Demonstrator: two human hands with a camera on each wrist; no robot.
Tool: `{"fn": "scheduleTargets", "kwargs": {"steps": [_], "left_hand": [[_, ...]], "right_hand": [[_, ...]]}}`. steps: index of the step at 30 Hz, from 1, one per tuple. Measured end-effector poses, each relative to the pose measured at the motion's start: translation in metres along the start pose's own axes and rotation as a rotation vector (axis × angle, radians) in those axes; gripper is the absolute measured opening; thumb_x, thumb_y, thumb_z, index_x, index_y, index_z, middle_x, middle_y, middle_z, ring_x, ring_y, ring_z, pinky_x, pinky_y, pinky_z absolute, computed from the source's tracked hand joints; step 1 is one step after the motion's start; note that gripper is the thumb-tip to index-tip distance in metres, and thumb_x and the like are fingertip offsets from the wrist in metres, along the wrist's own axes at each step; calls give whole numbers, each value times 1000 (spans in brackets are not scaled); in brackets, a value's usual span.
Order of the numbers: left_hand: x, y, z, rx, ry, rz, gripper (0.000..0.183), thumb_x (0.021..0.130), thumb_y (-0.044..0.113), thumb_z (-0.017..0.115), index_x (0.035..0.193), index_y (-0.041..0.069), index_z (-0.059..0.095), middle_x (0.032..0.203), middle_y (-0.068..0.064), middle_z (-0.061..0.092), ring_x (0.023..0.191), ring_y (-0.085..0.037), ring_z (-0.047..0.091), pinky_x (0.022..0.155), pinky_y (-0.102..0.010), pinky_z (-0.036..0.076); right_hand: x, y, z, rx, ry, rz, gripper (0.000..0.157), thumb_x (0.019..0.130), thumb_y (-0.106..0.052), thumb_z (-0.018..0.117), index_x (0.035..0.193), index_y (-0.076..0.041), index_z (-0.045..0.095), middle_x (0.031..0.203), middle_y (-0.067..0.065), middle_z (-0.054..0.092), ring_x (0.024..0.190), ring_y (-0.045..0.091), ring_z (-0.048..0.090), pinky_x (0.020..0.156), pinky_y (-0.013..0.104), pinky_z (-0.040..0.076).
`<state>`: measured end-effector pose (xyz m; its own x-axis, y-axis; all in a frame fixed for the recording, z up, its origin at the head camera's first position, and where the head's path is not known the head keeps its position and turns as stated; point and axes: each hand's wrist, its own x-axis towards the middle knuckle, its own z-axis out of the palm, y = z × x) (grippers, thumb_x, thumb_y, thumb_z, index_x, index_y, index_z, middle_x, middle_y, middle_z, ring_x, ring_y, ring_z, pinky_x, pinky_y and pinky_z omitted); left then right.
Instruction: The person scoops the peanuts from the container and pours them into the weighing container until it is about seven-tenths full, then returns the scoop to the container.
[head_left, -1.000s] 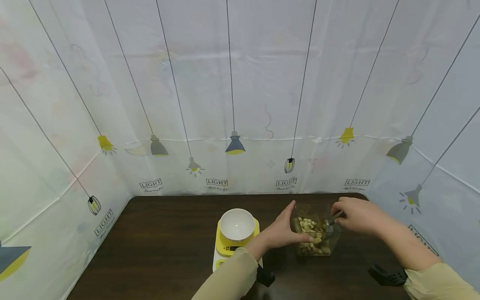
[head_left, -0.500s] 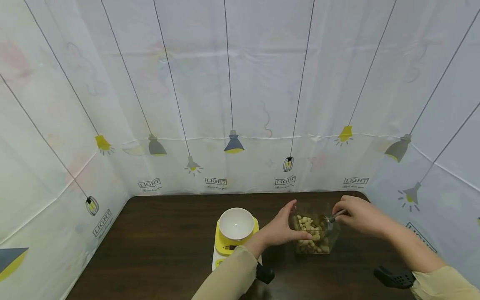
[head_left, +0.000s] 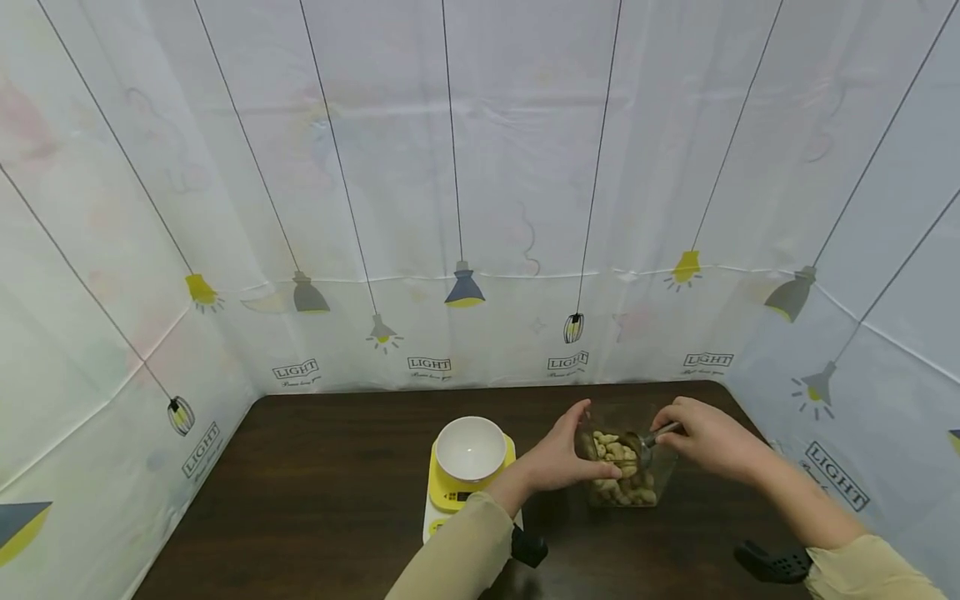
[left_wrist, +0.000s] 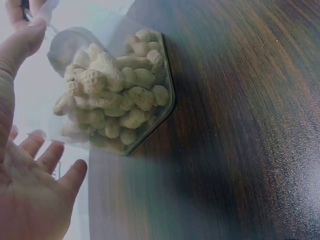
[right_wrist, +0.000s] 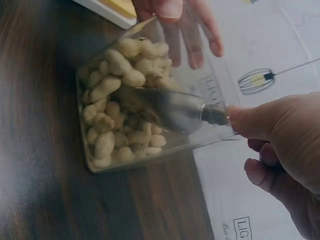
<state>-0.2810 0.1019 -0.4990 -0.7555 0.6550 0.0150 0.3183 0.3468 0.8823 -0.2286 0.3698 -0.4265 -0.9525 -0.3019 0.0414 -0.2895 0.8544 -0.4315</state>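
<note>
My left hand (head_left: 558, 457) grips a clear square container (right_wrist: 182, 142) at its left side, thumb across the front wall and fingers spread along the other side. Unshelled peanuts (left_wrist: 107, 90) fill the lower part of it. In my right hand (head_left: 705, 433) is the handle of a metal scoop (right_wrist: 170, 107), pinched between thumb and fingers. The scoop tilts down into the container, its front end among the peanuts, which partly hide it. Left of the container, a white bowl (head_left: 471, 450) sits on a yellow and white kitchen scale (head_left: 444, 492).
All this stands on a dark wooden table (head_left: 337, 483). A white curtain (head_left: 525, 183) printed with lamps hangs behind the table and at both sides. My left forearm crosses in front of the scale and covers its lower right part.
My right hand has shifted the scoop slightly left within the container, over the peanuts. The left hand keeps its grip on the container. Bowl and scale stay in place.
</note>
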Motion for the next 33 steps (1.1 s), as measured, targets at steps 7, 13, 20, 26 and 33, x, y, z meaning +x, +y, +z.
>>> {"fn": "scheduleTargets", "kwargs": {"steps": [7,13,20,26,33], "left_hand": [[1,-3,1,4,1,5,107,84,52,81,164,38,11,162,8,27,146,-15,32,111,-45,38],[-1,0,0,-4,0,0,106,85,51,81,164,37,12,160,8,29,145,-13,32,112,-45,38],[0,0,0,-12,-3,-8,104,86,47,81,164,38,11,161,8,28,145,-12,33,111,-46,39],[-1,1,-2,-11,-11,3,104,86,48,80,164,35,12,162,6,29,144,-11,33,111,-47,38],[1,0,0,-7,-5,4,105,85,49,81,164,36,13,161,7,29,144,-10,32,112,-46,37]], "right_hand": [[-8,5,-2,66,66,12,13,98,-22,72,107,-13,73,100,-2,63,85,14,58,68,35,49],[-9,10,2,171,57,35,20,100,-28,69,112,-12,70,105,2,61,82,17,56,65,32,48],[-14,18,-1,185,117,51,19,100,-27,70,112,-12,73,103,2,63,85,16,62,67,33,50],[-19,22,-1,235,105,50,21,100,-29,69,113,-12,72,106,3,65,87,15,63,68,33,51],[-24,22,0,285,112,50,20,100,-25,69,113,-10,72,106,5,67,86,14,63,68,32,52]]}}
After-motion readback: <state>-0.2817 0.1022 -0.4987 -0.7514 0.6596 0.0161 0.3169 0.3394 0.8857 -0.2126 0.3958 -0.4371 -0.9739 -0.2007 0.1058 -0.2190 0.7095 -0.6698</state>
